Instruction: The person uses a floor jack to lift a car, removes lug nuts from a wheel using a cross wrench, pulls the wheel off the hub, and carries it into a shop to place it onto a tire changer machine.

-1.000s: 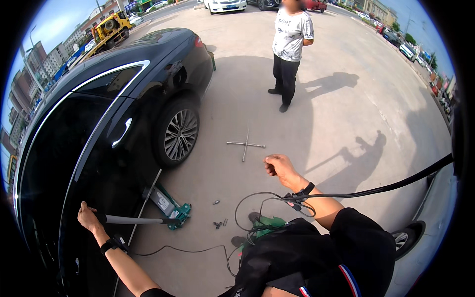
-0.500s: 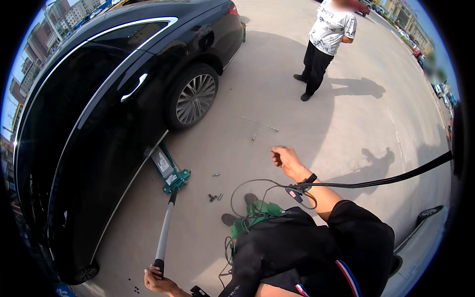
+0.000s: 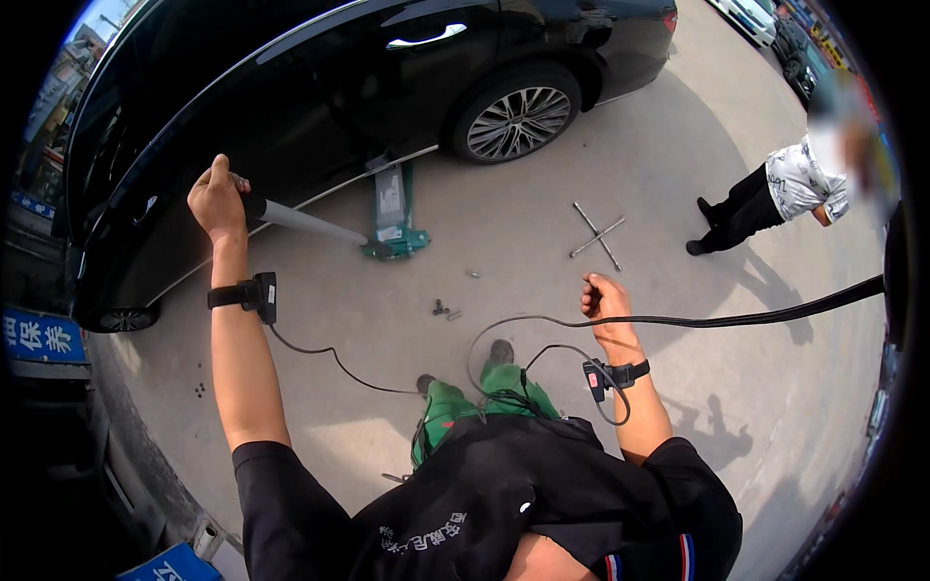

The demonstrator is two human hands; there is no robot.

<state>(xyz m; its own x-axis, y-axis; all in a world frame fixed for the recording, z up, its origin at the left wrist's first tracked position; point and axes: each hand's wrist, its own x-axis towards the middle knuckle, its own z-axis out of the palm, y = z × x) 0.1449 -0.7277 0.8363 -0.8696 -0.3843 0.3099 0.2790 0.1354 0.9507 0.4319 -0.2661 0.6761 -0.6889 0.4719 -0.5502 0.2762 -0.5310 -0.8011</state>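
My left hand (image 3: pixel 215 201) grips the end of the long grey handle (image 3: pixel 306 221) of a green floor jack (image 3: pixel 409 242), which sits at the sill of a black car (image 3: pixel 329 107) near its wheel (image 3: pixel 518 126). My right hand (image 3: pixel 603 300) hangs at mid-right with curled fingers, whatever is in it hidden. Beyond it a chrome cross wrench (image 3: pixel 599 235) lies on the concrete. Small dark parts (image 3: pixel 441 308) and a silver piece (image 3: pixel 473 274) lie between the jack and my feet. Black straps with devices circle both wrists.
A person in a white printed shirt (image 3: pixel 794 179) stands at right. Parked cars (image 3: pixel 756 24) are behind them. A loose cable (image 3: pixel 746 312) runs from my arms to the right edge. Blue signs (image 3: pixel 44 334) and a kerb line the left side.
The view has turned, shifting the car upward and the person rightward. My left hand and the jack handle have moved, from low near me half a second ago to raised at upper left now.
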